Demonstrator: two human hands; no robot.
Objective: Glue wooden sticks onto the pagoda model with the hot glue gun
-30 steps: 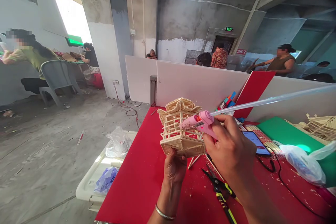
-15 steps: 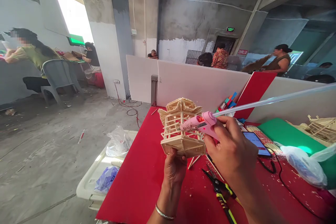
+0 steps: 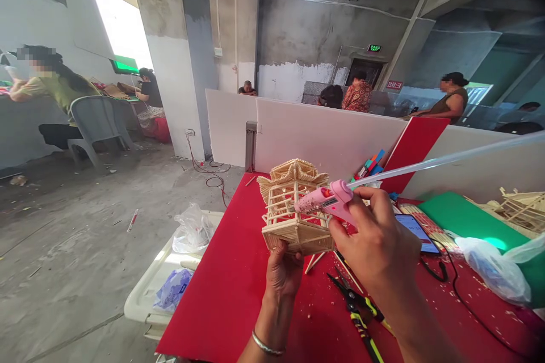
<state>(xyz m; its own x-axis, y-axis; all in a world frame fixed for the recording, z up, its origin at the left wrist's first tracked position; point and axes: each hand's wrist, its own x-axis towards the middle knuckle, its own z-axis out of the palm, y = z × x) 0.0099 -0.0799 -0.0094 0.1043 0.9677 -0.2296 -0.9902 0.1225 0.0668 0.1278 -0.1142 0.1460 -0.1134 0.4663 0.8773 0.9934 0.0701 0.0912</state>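
Note:
My left hand [image 3: 284, 272] grips the base of a small pavilion model [image 3: 293, 232] built of thin wooden sticks, holding it above the red table. A pink hot glue gun [image 3: 326, 199] is in my right hand [image 3: 378, 238], fingers wrapped around its handle. Its nozzle points left, at the open stick frame between the model's base and roof; whether the tip touches a stick, I cannot tell. A long clear glue stick [image 3: 447, 160] runs out of the gun's back to the right. Below my right hand, yellow-and-black pliers [image 3: 360, 309] lie on the table.
On the red table [image 3: 221, 295] are a phone [image 3: 416, 233], a black cable, a plastic bag [image 3: 491, 266], bundled sticks and wood scraps. A white bin [image 3: 140, 300] stands left of it. Behind runs a white partition [image 3: 323, 130]; several people sit or stand farther off.
My hands, the pavilion model and the glue gun stay almost in place, with only a very slight shift. In the background, the person at the right no longer has the brown sheet raised.

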